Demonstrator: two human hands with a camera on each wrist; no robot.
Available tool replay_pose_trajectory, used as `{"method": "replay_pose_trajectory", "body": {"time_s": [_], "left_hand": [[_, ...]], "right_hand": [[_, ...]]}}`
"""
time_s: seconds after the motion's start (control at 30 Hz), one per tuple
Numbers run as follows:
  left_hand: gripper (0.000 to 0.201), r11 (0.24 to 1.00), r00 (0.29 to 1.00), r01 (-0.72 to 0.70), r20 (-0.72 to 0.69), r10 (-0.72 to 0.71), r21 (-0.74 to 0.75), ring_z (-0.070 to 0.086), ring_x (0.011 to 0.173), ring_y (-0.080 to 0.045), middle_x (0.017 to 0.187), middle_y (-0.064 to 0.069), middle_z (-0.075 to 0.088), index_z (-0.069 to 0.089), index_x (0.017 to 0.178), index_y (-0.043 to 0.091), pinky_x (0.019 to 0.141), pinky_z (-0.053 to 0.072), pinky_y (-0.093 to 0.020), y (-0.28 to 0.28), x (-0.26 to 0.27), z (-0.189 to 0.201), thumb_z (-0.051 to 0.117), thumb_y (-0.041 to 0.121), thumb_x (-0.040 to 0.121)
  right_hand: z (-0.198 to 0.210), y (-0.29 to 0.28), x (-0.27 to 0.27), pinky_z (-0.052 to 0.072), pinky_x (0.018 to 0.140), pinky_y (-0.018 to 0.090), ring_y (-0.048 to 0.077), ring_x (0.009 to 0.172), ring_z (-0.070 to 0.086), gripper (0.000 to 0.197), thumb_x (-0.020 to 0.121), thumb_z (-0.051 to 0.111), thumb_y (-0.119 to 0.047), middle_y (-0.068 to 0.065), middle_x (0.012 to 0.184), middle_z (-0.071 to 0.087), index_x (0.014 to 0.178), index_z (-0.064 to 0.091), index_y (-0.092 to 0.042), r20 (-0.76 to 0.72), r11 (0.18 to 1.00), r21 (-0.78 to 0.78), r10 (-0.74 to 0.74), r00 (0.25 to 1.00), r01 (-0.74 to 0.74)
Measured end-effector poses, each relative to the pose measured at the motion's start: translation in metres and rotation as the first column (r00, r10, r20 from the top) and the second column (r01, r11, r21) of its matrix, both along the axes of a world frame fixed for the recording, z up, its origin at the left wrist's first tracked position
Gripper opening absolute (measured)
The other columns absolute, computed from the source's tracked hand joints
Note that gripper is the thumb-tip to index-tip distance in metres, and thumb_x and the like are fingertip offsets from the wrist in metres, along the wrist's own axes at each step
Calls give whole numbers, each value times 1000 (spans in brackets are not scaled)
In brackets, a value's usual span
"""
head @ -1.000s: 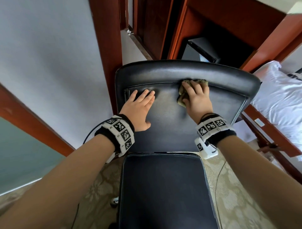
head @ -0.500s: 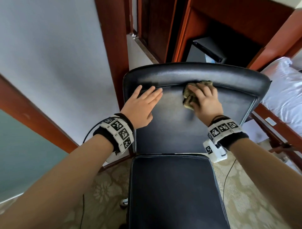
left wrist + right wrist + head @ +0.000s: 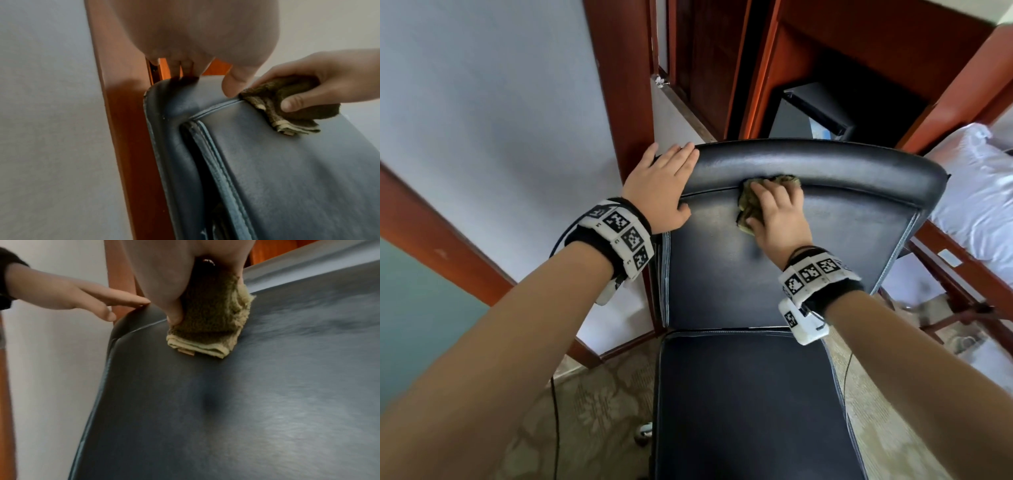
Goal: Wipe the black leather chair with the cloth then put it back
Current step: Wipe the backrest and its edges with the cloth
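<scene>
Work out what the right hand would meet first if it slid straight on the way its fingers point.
Probably the padded top roll of the chair; the right hand, pressing the cloth, points up at it.

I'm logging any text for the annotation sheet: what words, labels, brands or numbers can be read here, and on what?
No readable words or numbers in any view.
Left wrist band: square black-and-white marker patterns; tiny characters beside them, too small to read.
Right wrist band: marker patterns only.
Small tag on the cloth: too blurred to read.
Black leather chair: no visible label.
</scene>
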State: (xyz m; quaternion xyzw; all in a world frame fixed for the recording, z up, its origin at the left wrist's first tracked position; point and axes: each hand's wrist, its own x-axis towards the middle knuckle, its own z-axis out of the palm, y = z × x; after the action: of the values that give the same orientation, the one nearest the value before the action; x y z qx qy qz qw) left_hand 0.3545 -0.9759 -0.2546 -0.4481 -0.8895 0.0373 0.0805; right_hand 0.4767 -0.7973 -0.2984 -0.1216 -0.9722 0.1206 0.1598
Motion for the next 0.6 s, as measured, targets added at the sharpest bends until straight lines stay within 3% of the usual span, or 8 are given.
{"method": "replay_pose_trajectory", "body": {"time_s": [0.1,0.27,0.37,0.5,0.6], "left_hand": [[84,1000,1000,-9,6,9,-11,2,145,-17,158,-5,0,1,150,10,115,-6,-38,-2,3,1,50,28,84],[86,998,999,-8,-31,6,-68,-1,145,-18,158,-6,-5,-2,150,9,115,-6,-40,-3,5,0,50,30,84],[86,992,996,-22,-93,11,-123,-5,145,-18,158,-6,-7,-6,149,9,114,-7,-45,-3,6,1,47,34,87],[83,980,981,-41,-192,4,-192,-10,145,-20,158,-7,-8,-8,148,7,114,-5,-49,-3,9,3,40,39,89],[79,981,980,-5,-196,-33,-193,-10,145,-20,158,-8,-9,-9,148,8,114,-4,-49,-10,8,7,38,36,91]], "right_hand": [[-8,-25,-12,25,107,55,53,124,30,60,80,66,-10,24,136,43,135,44,-1,23,992,57,115,993,-117],[-7,-24,-11,24,109,54,46,130,26,56,87,60,-13,18,143,38,138,40,-6,68,984,50,170,983,-174],[-4,-4,1,24,111,50,42,132,24,56,87,58,-12,14,145,35,139,39,-9,82,993,36,112,990,-115],[-3,15,16,33,106,51,39,130,25,58,87,59,-10,10,146,35,140,38,-13,39,1000,8,-17,999,16],[-4,9,14,29,107,47,36,132,20,56,90,55,-13,7,148,30,142,35,-14,41,998,-17,-59,997,60]]}}
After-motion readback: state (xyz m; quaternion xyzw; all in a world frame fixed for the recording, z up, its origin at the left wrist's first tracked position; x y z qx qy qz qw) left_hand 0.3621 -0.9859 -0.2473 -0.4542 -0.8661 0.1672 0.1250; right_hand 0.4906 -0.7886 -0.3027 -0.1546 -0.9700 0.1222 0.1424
